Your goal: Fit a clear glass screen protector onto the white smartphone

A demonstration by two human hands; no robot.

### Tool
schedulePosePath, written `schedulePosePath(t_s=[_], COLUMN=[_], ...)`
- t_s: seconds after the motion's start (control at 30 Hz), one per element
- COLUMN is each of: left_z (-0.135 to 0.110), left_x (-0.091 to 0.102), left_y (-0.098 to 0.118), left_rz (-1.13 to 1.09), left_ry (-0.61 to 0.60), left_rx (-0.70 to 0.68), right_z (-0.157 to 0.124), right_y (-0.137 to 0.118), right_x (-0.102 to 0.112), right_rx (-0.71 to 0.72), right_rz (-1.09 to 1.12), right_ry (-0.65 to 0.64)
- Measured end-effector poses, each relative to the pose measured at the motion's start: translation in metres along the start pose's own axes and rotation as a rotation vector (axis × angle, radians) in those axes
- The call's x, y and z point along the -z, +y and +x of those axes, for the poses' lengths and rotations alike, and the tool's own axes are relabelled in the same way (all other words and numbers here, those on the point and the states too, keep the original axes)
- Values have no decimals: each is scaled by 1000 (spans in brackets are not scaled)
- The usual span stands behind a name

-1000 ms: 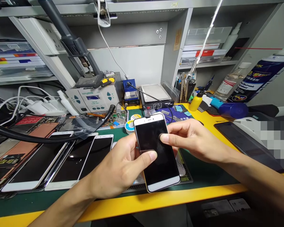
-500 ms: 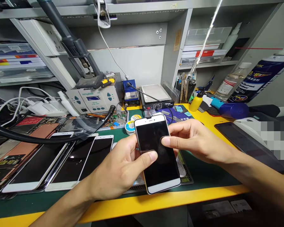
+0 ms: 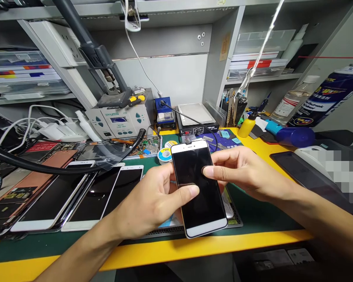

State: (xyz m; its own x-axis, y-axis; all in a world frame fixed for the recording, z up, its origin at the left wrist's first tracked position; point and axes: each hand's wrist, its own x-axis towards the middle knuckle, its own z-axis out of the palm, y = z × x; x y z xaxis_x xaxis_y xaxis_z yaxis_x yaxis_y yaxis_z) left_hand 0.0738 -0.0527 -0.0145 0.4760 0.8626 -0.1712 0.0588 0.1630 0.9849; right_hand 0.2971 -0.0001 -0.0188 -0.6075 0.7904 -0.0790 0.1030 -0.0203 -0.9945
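Note:
A white-framed smartphone [image 3: 201, 203] with a dark screen is held upright and slightly tilted above the front of the bench. My left hand [image 3: 159, 199] wraps its left edge, thumb lying on the glass. My right hand [image 3: 238, 172] pinches the right edge, its thumb on the screen and its fingers behind. A small dark piece shows at the phone's top edge. Behind and below the phone, a perforated tray [image 3: 237, 221] is partly hidden, with items on it that I cannot make out.
Several phones and screens, one a white-framed phone [image 3: 122, 188], lie at left under a black hose [image 3: 47, 172]. A hot-air station [image 3: 120, 121], a heating plate [image 3: 198, 121] and a solder spool [image 3: 164, 155] stand behind. At right are a yellow bottle [image 3: 247, 126], a spray can [image 3: 326, 96] and a dark phone [image 3: 300, 172].
The view has shifted slightly, so most things appear a little further right and higher. Both hands keep the same grip on the smartphone.

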Motion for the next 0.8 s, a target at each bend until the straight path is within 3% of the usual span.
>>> schedulePosePath(t_s=[0.33,0.8], left_z=[2,4], left_x=[4,4], left_y=[-3,-4], left_rz=[4,17], left_ry=[-67,-22], left_rx=[-48,-44], right_z=[-1,-1], right_y=[0,-2], right_x=[-2,1], right_rx=[-56,-80], right_rz=[9,52], right_ry=[-11,-42])
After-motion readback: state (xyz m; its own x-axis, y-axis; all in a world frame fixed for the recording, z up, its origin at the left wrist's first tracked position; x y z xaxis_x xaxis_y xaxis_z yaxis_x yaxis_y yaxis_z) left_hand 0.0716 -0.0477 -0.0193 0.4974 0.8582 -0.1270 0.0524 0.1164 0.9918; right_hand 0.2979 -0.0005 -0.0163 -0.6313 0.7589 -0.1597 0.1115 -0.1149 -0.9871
